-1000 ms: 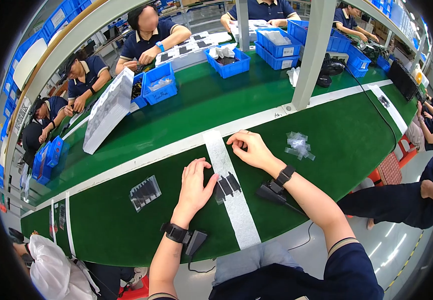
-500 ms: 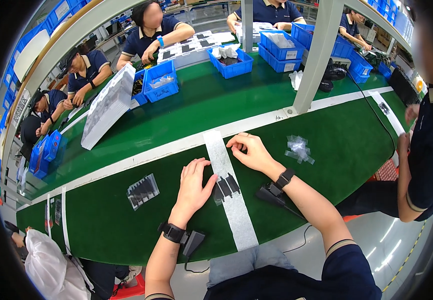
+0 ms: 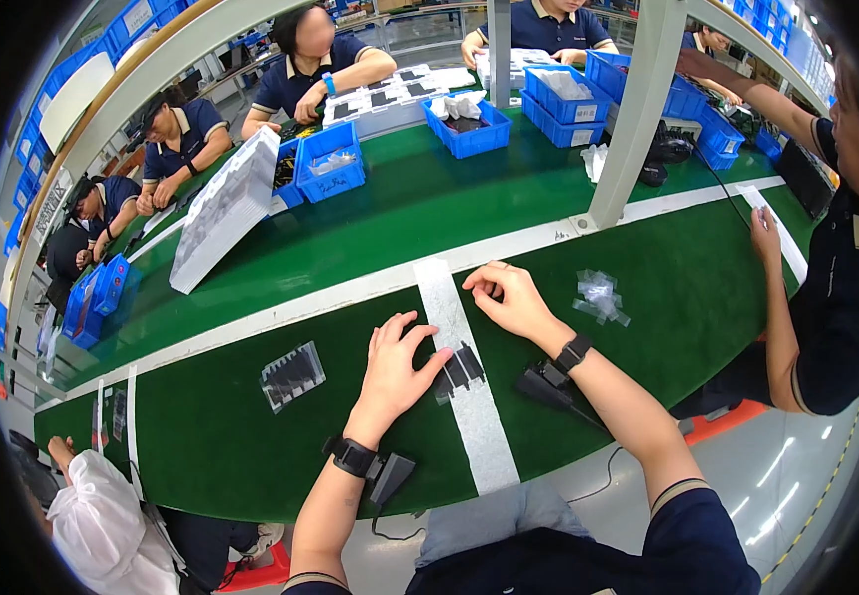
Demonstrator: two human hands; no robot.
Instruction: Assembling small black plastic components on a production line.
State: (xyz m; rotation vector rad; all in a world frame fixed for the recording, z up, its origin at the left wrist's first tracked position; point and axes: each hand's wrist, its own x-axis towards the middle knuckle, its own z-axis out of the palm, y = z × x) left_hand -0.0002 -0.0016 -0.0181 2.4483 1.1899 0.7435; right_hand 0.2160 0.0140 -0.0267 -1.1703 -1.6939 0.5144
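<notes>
A white strip [image 3: 466,416] runs from the front edge of the green mat to the white divider. Several flat black pieces [image 3: 464,369] with clear film at their left end lie across its middle. My left hand [image 3: 395,369] is beside them on the left, thumb and fingers apart, the thumb tip at their upper left edge. Right of the strip's far end, my right hand [image 3: 518,305] hovers with curled fingers, thumb close to forefinger; anything between them is too small to make out. Left of my left hand lies a clear sheet with black strips [image 3: 292,377].
Crumpled clear film pieces [image 3: 601,297] lie right of my right hand. A black device [image 3: 548,382] sits by my right forearm, another [image 3: 390,478] by my left wrist. Beyond the divider stand a leaning white foam stack [image 3: 223,213], blue bins [image 3: 330,164] and a grey post [image 3: 637,119]. Co-workers sit around.
My left hand's fingers have bent, and its thumb has come over the strip to the black pieces. My right hand stays nearly in place. The person at right has stretched an arm out.
</notes>
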